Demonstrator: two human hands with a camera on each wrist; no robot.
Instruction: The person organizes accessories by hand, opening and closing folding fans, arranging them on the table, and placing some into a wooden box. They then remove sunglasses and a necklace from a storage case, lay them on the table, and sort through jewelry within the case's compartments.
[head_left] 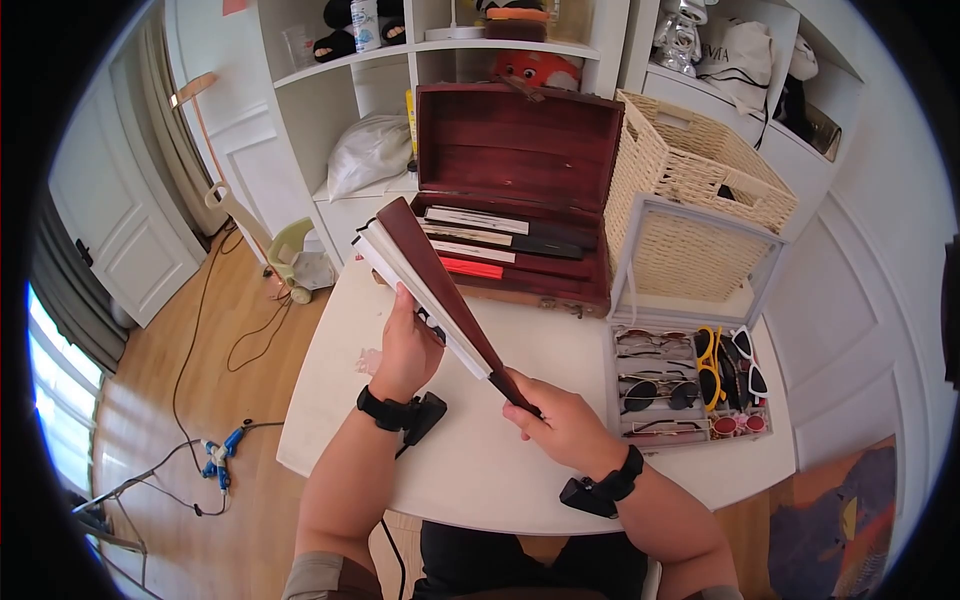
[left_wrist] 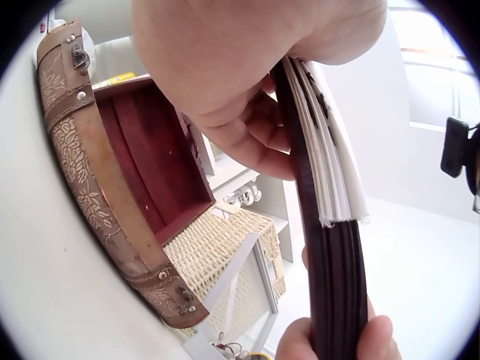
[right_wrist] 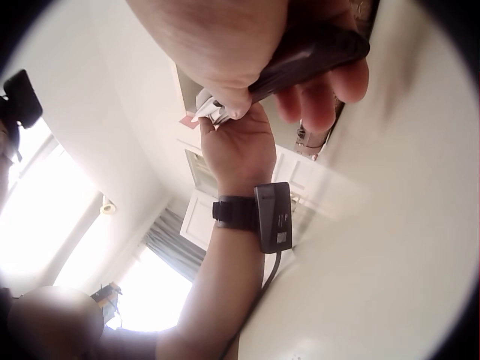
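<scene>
A nearly folded hand fan, with a dark reddish-brown outer stick and white pleated leaf, is held slantwise above the white table. My left hand holds it by the leaf part, its thumb along the white edge. In the left wrist view, fingers of that hand curl behind the dark stick. The narrow dark handle end lies in the grip of my right hand. In the right wrist view, its thumb presses the handle from one side and the fingers wrap the other.
Behind the fan stands an open dark red chest with several folded fans inside. At right, a lidded case holds several pairs of sunglasses. A wicker basket stands behind it. Cables run across the floor at left.
</scene>
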